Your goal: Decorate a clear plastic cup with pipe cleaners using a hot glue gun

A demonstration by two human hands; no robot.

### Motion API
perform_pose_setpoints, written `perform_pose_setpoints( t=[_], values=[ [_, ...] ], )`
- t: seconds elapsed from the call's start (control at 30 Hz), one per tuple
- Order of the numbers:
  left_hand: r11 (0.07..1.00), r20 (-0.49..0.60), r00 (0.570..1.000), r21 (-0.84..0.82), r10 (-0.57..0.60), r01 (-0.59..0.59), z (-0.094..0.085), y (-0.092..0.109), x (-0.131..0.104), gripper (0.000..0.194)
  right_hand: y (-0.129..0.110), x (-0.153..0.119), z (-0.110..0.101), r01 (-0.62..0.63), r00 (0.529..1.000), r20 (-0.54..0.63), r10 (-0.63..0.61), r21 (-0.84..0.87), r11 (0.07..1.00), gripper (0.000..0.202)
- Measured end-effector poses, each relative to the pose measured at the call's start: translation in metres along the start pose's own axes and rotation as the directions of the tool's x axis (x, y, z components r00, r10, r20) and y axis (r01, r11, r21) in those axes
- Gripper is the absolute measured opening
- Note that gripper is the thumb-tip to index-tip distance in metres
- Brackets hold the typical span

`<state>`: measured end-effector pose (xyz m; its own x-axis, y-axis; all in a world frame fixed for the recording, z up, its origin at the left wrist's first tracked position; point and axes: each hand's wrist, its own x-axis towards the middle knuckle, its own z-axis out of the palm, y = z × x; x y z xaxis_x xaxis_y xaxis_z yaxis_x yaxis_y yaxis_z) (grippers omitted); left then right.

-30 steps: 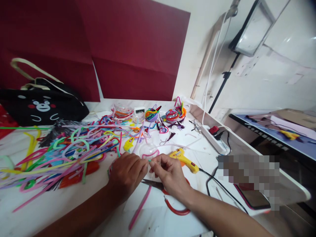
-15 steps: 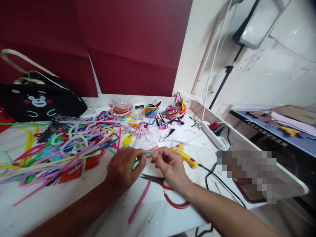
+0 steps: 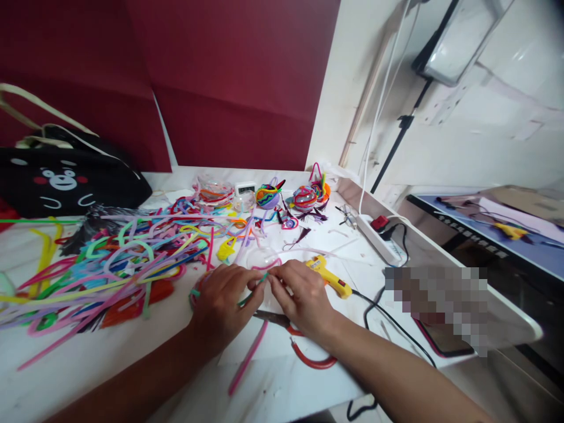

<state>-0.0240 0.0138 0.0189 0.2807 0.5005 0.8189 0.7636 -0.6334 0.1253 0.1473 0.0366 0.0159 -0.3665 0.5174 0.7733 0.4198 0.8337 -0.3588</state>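
My left hand [image 3: 227,301] is closed, its thumb and forefinger pinching a green pipe cleaner [image 3: 265,277]. Facing it, my right hand [image 3: 304,296] pinches the same pipe cleaner, and the fingertips of both hands nearly meet. Most of the pipe cleaner is hidden by the fingers. Scissors with red handles [image 3: 315,361] lie partly under my right hand. A pink pipe cleaner [image 3: 248,359] rests on the table just in front of them. Behind the fingertips sits a clear plastic piece [image 3: 262,257]. Beside my right hand lies a yellow glue gun [image 3: 330,276].
A big tangle of coloured pipe cleaners [image 3: 127,258] spreads across the left. Wrapped balls [image 3: 268,197] stand along the back, near a black bag [image 3: 66,182]. On the right are a white power strip [image 3: 379,241], the glue gun's black cord [image 3: 396,320] and a stand [image 3: 400,135].
My fingertips have come closer together, and less of the green pipe cleaner shows between them. My right hand has curled in more. The view has shifted slightly.
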Motion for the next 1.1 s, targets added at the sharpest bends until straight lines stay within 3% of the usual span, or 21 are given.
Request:
perform_pose_setpoints(
  t=[0.23, 0.5, 0.73, 0.8, 0.9, 0.97, 1.1],
  values=[
    [0.991, 0.055, 0.990, -0.043, -0.127, 0.129, 0.000, 0.004, 0.001, 0.009, 0.005, 0.000, 0.002, 0.039, 0.999, 0.032, -0.037, -0.058, 0.998, 0.019],
    [0.973, 0.075, 0.977, -0.103, -0.202, 0.209, 0.001, 0.008, 0.001, 0.011, 0.001, -0.002, 0.005, 0.026, 0.999, -0.026, -0.026, -0.012, 1.000, 0.018],
    [0.973, 0.083, 0.973, -0.073, -0.214, 0.221, 0.000, 0.008, -0.001, 0.012, -0.001, -0.003, 0.009, -0.149, 0.988, -0.021, 0.154, 0.150, 0.977, 0.016],
    [0.976, 0.080, 0.975, -0.043, -0.208, 0.212, 0.000, 0.004, -0.001, 0.010, -0.001, -0.001, 0.008, -0.292, 0.956, 0.039, 0.292, 0.249, 0.924, 0.013],
    [0.983, 0.060, 0.981, 0.009, -0.182, 0.182, 0.001, -0.002, -0.001, 0.007, -0.002, 0.003, 0.005, -0.515, 0.855, 0.160, 0.492, 0.362, 0.777, 0.015],
    [0.988, 0.047, 0.987, 0.031, -0.154, 0.152, 0.002, -0.005, -0.001, 0.007, -0.002, 0.004, 0.003, -0.596, 0.799, 0.220, 0.560, 0.411, 0.689, 0.020],
    [0.995, 0.055, 0.993, 0.027, -0.100, 0.099, 0.002, -0.006, -0.001, 0.007, 0.000, 0.005, 0.001, -0.672, 0.733, 0.307, 0.607, 0.467, 0.575, 0.021]
  ],
)
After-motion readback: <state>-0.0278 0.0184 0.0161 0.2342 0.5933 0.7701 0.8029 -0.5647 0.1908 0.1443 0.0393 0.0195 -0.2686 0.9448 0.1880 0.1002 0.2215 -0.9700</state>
